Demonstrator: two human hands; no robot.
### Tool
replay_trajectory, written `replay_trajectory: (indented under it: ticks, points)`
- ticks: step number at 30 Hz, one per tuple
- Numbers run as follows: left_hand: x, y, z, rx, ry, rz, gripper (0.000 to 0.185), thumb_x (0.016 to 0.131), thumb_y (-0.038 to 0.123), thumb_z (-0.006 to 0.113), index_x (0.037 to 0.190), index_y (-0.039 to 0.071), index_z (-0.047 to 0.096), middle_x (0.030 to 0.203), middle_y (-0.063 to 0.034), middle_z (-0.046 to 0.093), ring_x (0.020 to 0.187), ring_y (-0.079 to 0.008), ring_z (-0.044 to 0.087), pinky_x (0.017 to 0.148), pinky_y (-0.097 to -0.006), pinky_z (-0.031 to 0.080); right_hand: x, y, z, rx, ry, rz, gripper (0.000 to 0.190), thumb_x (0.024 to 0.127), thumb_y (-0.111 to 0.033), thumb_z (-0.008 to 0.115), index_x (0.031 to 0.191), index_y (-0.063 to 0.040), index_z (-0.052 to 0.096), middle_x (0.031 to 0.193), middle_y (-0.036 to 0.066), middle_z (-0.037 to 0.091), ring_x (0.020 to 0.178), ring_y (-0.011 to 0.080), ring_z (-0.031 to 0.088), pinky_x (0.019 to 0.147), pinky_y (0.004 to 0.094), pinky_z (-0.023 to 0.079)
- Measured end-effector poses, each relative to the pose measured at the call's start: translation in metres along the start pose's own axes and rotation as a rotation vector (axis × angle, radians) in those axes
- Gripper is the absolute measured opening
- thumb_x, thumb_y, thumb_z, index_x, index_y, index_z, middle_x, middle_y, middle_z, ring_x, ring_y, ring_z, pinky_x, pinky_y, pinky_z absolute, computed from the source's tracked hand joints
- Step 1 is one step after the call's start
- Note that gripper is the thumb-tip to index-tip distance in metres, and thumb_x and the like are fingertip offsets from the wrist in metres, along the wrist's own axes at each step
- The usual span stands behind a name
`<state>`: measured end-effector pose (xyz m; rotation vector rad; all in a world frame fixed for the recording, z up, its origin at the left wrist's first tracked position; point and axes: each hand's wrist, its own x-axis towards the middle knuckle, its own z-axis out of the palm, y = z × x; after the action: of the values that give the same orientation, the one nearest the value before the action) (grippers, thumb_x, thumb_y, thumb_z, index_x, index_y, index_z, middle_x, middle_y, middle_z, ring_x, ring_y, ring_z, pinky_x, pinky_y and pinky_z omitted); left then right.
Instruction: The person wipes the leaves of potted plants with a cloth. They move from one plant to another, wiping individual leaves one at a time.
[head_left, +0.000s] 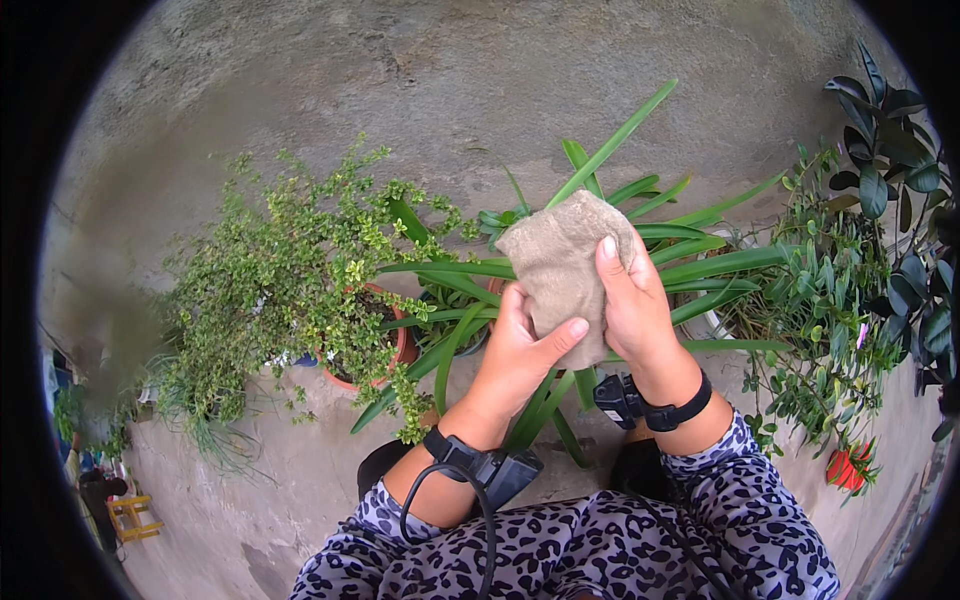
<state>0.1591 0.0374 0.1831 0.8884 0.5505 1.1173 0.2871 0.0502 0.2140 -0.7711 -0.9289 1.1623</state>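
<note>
A folded beige cloth (559, 274) is held up between my two hands, above a potted plant with long strap-like green leaves (724, 264). My left hand (529, 341) grips its lower left part, thumb lying across the front. On the right edge, my right hand (637, 296) pinches the cloth with its thumb on top. The cloth hides the middle of the plant and most of its pot. One long leaf (619, 139) sticks up behind the cloth's top edge. Both wrists wear black strapped devices.
To the left a bushy small-leaved shrub (300, 277) grows from a terracotta-coloured pot (405, 349). Trailing plants (817, 300), a dark-leaved rubber plant (874, 184) and a small red pot (847, 469) stand right. A rough wall (480, 82) rises behind. A yellow stool (135, 517) is far left.
</note>
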Motion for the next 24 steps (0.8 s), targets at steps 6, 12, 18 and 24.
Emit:
replay_trajectory:
  ticks: [6, 12, 18, 24]
  points:
    - [-0.003, -0.001, -0.019, -0.129, 0.073, -0.176, 0.032, 0.088, 0.01, 0.061, 0.117, 0.0, 0.05, 0.113, -0.0084, 0.058, 0.1, -0.0153, 0.057, 0.086, -0.0289, 0.047, -0.005, -0.001, -0.007, 0.272, -0.182, 0.133, 0.024, 0.09, -0.011, 0.056, 0.113, -0.004, 0.056, 0.116, 0.011, 0.059, 0.114, 0.023, 0.053, 0.096, 0.0387, 0.041]
    - [-0.007, -0.008, -0.032, -0.237, 0.171, -0.11, 0.035, 0.085, -0.006, 0.053, 0.118, 0.003, 0.048, 0.111, -0.0079, 0.058, 0.1, -0.0162, 0.058, 0.087, -0.0306, 0.048, 0.003, -0.019, -0.033, 0.018, -0.657, -0.064, 0.017, 0.086, -0.011, 0.058, 0.069, -0.01, 0.057, 0.082, 0.012, 0.067, 0.105, 0.0376, 0.057, 0.094, 0.0481, 0.038]
    - [-0.039, -0.01, -0.059, -0.04, 0.252, 0.136, 0.049, 0.079, -0.014, 0.054, 0.122, 0.006, 0.042, 0.116, -0.0072, 0.053, 0.107, -0.0167, 0.053, 0.092, -0.0317, 0.045, -0.025, 0.0, -0.011, -0.081, -0.543, 0.022, 0.018, 0.084, -0.009, 0.057, 0.099, -0.004, 0.049, 0.089, 0.014, 0.061, 0.089, 0.0298, 0.061, 0.087, 0.0437, 0.046]
    - [-0.055, -0.008, -0.063, -0.087, 0.198, 0.148, 0.053, 0.077, -0.012, 0.059, 0.124, 0.005, 0.041, 0.122, -0.0074, 0.05, 0.112, -0.0163, 0.05, 0.097, -0.0321, 0.043, -0.049, -0.009, 0.009, -0.793, -0.561, -0.341, 0.035, 0.083, -0.021, 0.061, 0.113, -0.003, 0.055, 0.126, 0.018, 0.05, 0.123, 0.0332, 0.043, 0.103, 0.0464, 0.031]
